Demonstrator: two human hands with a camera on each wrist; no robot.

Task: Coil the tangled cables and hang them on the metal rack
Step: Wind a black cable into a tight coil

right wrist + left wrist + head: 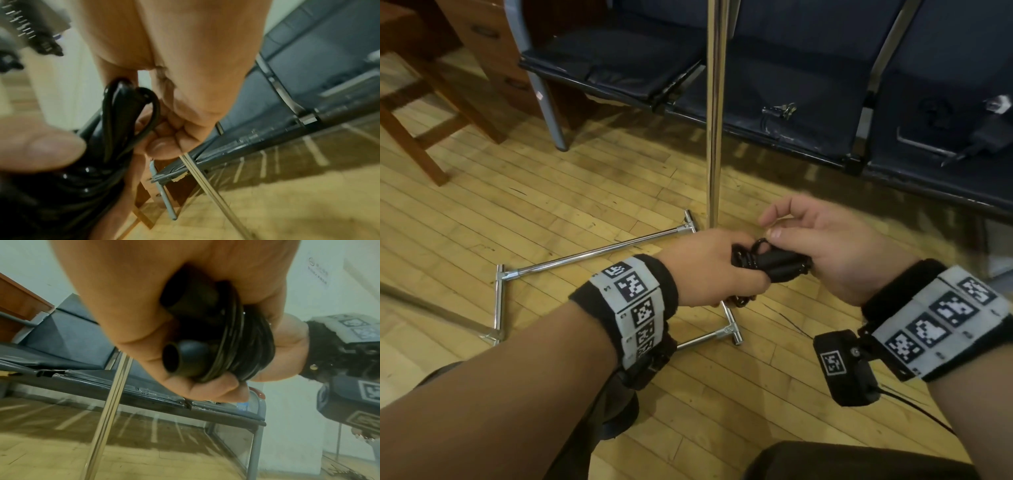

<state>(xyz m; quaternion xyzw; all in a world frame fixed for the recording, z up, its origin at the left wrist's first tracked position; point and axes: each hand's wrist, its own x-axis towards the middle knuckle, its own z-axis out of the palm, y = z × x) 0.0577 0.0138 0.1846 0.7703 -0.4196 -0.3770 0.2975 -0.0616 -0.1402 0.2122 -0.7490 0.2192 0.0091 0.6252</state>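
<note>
A coiled black cable bundle [767, 265] with thick plug ends sits between both hands, low in front of me above the floor. My left hand [709, 267] grips the coil from the left, fingers curled round it; the left wrist view shows the cable loops [236, 340] and a round plug end [180, 360] inside the fist. My right hand [808, 243] holds the bundle's right side, thumb on top, and pinches a cable loop [148, 113]. The metal rack's chrome upright pole [714, 113] rises just behind the hands, with its base bars [599, 251] on the floor.
A row of dark blue bench seats [791, 85] stands behind the rack, with more cables and an adapter [983, 140] lying on them. A wooden desk and chair [448, 68] are at the far left. The floor is wood planks [551, 192].
</note>
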